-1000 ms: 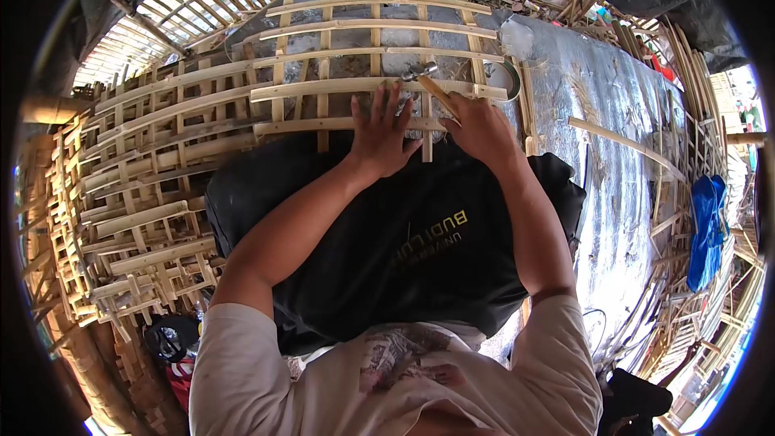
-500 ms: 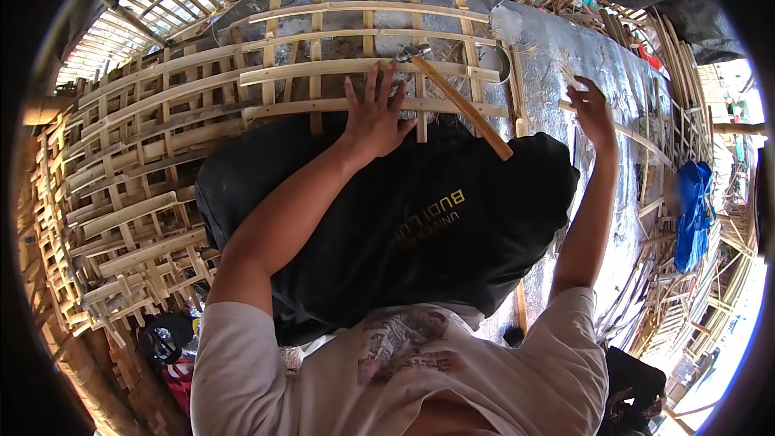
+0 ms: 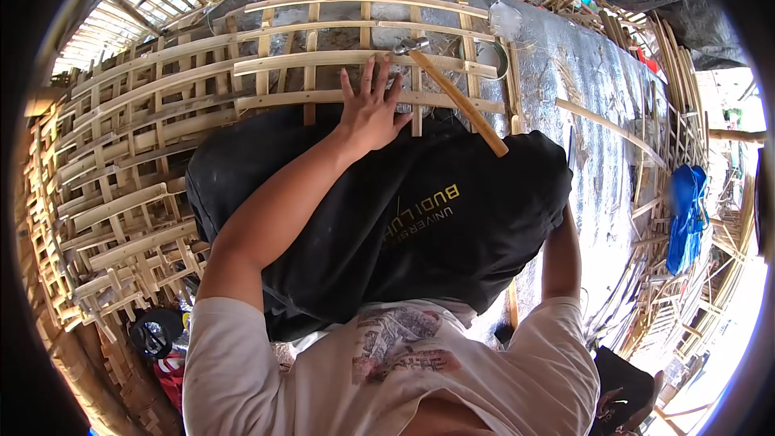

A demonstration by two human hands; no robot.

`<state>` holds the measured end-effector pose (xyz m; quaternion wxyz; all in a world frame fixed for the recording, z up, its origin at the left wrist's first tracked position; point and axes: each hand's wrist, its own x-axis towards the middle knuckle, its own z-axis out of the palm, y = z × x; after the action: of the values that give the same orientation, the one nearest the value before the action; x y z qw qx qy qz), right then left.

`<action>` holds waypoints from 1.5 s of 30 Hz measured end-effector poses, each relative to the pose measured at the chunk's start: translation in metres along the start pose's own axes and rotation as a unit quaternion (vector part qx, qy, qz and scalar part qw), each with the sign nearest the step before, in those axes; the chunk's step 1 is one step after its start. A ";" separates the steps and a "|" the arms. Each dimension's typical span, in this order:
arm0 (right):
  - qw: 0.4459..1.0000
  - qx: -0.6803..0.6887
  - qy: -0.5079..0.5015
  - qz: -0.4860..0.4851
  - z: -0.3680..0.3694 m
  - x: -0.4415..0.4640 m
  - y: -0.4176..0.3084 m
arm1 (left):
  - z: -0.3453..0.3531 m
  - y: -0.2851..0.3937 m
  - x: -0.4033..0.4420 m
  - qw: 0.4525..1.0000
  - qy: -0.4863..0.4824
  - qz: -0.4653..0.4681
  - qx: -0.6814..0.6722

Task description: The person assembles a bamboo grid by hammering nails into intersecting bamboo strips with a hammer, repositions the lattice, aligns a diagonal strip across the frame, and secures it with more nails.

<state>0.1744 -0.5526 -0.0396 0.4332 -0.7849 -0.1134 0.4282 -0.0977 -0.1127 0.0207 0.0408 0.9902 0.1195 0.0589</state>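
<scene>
My left hand (image 3: 370,111) lies with fingers spread on the near slats of a bamboo lattice (image 3: 299,62). Just right of it a hammer (image 3: 458,101) rests by itself, its metal head on the lattice and its wooden handle slanting down over the dark cloth (image 3: 339,218) on my lap. My right forearm goes down beside the right edge of that cloth, and the hand at its end is hidden behind it. A round tin (image 3: 491,60) sits by the lattice's right edge.
More bamboo lattices (image 3: 121,215) are stacked at the left. A loose bamboo strip (image 3: 601,121) lies on the silvery sheet (image 3: 601,194) at the right. Farther right are a blue plastic bag (image 3: 686,218) and bundled strips. A black cap (image 3: 155,333) is at the lower left.
My right hand has let go of the hammer, swung out to the right, then dropped out of sight behind the cloth. The hammer now rests on the lattice and cloth.
</scene>
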 end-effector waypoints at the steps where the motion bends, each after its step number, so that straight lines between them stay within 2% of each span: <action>1: 1.000 0.002 0.006 0.000 -0.001 -0.001 0.001 | -0.001 0.000 0.000 1.000 -0.003 -0.002 0.001; 22: 0.996 0.030 0.084 -0.033 -0.018 -0.012 0.006 | -0.004 0.001 0.000 0.999 -0.024 -0.018 -0.036; 30: 0.985 0.028 0.136 -0.101 -0.036 -0.017 0.006 | -0.006 0.001 -0.001 0.999 -0.023 -0.018 -0.032; 33: 0.966 -0.042 0.185 -0.174 -0.041 -0.025 -0.003 | -0.006 0.001 -0.001 0.999 -0.023 -0.019 -0.029; 36: 0.919 -0.197 0.251 -0.233 -0.024 -0.051 -0.044 | -0.005 0.001 -0.001 0.999 -0.034 -0.020 -0.024; 37: 0.915 -0.234 0.274 -0.181 -0.019 -0.061 -0.063 | -0.005 0.001 0.000 0.999 -0.038 -0.019 -0.023; 38: 0.910 -0.218 0.291 -0.200 -0.015 -0.065 -0.075 | -0.005 0.002 0.000 0.999 -0.043 -0.020 -0.024; 40: 0.883 -0.286 0.313 -0.200 -0.016 -0.077 -0.091 | -0.007 0.002 0.001 0.998 -0.053 -0.022 -0.025; 41: 0.826 -0.341 0.351 -0.282 -0.013 -0.080 -0.099 | -0.006 0.001 0.001 0.998 -0.050 -0.020 -0.022; 42: 0.820 -0.359 0.384 -0.228 0.004 -0.094 -0.125 | -0.007 0.001 0.001 0.998 -0.050 -0.018 -0.021; 44: 0.818 -0.333 0.431 -0.184 0.018 -0.104 -0.150 | -0.008 0.001 0.001 0.998 -0.053 -0.018 -0.018; 45: 0.789 -0.362 0.446 -0.218 0.023 -0.108 -0.160 | -0.008 0.001 0.001 0.998 -0.049 -0.017 -0.019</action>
<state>0.1219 -0.5026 0.1403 0.2018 -0.9425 -0.2219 -0.1474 -0.0973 -0.1127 0.0289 0.0667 0.9887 0.1334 0.0123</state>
